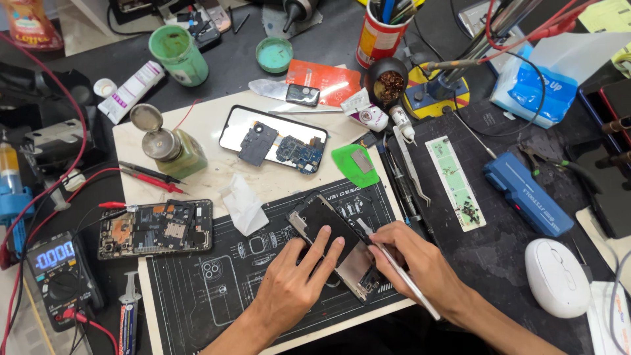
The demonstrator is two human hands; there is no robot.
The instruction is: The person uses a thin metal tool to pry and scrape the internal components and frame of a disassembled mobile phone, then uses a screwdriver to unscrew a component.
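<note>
1. Fingers [327, 248] of the left hand [294, 284] lie spread and flat on the dark face of the opened phone [338, 246], pressing down rather than curling round it; this grip pins the phone to the mat, apparently so that it cannot slide under the tool.
2. Right hand [415, 258] is closed in a pen-like pinch on the metal tweezers [397, 263], whose long end trails back over the wrist toward the bench edge and whose working end meets the phone's right edge, just beside the left fingertips.
3. Opened phone rests diagonally on the black repair mat [217, 283], between the two hands: under the left fingers, and touching the tweezers held by the right. Its lower, silvery part shows between the two thumbs.
4. Second phone frame [156, 228] lies well to the left on the mat's corner, apart from both hands, with red probe leads [148, 177] and a multimeter [59, 269] near it.
5. Display panel [273, 141] carrying loose circuit boards sits above the working area, out of reach of the tool, beside a green pry card [355, 164].
6. Spare tweezers and drivers [407, 177] lie in a row just right of the mat, presumably within easy reach of the right hand.
7. White computer mouse [557, 276] sits far right, untouched.
</note>
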